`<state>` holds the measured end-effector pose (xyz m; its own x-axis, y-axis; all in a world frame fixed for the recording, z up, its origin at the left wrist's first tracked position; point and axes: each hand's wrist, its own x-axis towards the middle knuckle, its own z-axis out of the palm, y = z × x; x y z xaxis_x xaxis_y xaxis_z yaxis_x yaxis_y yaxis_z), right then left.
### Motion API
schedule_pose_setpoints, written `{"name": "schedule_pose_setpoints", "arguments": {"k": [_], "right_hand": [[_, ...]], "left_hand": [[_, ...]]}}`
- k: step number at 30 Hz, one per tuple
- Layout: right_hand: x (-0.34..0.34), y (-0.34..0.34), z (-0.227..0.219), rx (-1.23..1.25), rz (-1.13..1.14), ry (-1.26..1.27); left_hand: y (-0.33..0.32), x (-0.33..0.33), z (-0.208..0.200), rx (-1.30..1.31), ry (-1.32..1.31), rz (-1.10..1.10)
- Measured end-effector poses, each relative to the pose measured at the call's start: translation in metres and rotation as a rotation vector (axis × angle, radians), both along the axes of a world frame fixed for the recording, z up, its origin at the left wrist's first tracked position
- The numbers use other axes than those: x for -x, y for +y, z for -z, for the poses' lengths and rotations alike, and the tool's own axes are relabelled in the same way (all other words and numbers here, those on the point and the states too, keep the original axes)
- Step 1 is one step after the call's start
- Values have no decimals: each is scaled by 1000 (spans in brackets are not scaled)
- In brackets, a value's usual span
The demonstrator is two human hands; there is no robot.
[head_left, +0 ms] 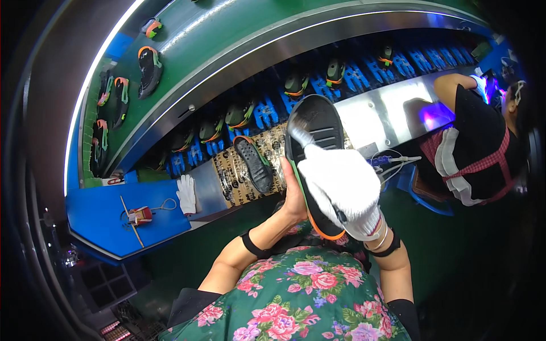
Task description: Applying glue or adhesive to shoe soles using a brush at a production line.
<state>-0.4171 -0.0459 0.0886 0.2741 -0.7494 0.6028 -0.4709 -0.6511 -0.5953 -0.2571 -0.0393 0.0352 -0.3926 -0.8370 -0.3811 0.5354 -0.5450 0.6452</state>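
My bare left hand [294, 193] grips a black shoe sole [316, 128] with an orange and green rim, holding it up with its underside facing me. My right hand [343, 187], in a white knit glove, holds a small brush [300, 136] whose pale bristles rest on the sole's dark surface. A second black sole [253, 163] with an orange rim lies on the patterned mat [230, 173] just left of my left hand.
A green conveyor [187, 42] carries black shoe parts [149, 69] at upper left. Below it, blue racks [264, 113] hold more shoes. A white glove [186, 193] and a red tool [140, 215] lie on the blue bench. Another person [475, 148] works at right under violet light.
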Motion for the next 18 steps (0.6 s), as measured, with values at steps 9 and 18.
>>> {"name": "schedule_pose_setpoints", "arguments": {"k": [9, 18], "right_hand": [[-2, 3, 1, -90, 81, -39], [-2, -7, -5, -79, -34, -196]], "left_hand": [[-8, -5, 9, 38, 66, -68], [-14, -5, 36, 31, -98, -354]]}}
